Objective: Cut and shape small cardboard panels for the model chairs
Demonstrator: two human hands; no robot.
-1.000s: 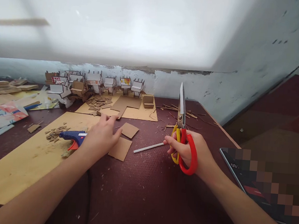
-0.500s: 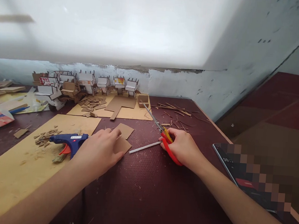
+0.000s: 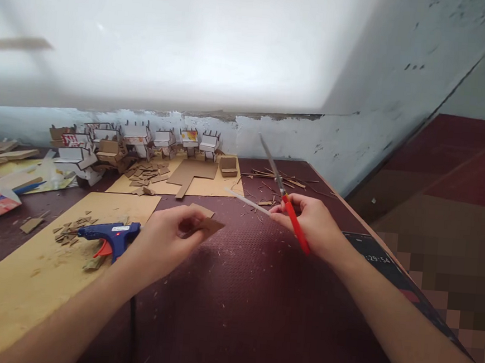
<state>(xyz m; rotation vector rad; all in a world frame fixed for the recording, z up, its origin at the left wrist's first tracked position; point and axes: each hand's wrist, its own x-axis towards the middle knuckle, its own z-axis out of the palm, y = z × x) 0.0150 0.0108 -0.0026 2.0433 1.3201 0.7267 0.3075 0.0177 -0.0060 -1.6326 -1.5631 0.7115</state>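
My left hand [image 3: 175,238] pinches a small brown cardboard piece [image 3: 213,228], tilted up off the table. Part of another cardboard piece [image 3: 201,209] shows on the table just behind it. In my right hand [image 3: 310,223] are red-handled scissors [image 3: 281,184], their blades pointing up and away from me. The same hand also holds a thin white strip [image 3: 247,200] between thumb and fingers, reaching out to the left. A blue hot glue gun [image 3: 110,231] with a red trigger and a lit red light lies left of my left hand.
Small cardboard chair-like models [image 3: 135,134] line the wall. Cardboard scraps [image 3: 146,177] and a small cardboard box [image 3: 228,167] rest on a yellow board [image 3: 170,188]. Thin offcuts [image 3: 282,179] lie at the back right. A phone [image 3: 371,253] sits by the right table edge.
My left hand has picked the cardboard piece up off the table. My right hand has raised the scissors and the white strip, turning the blades more upright.
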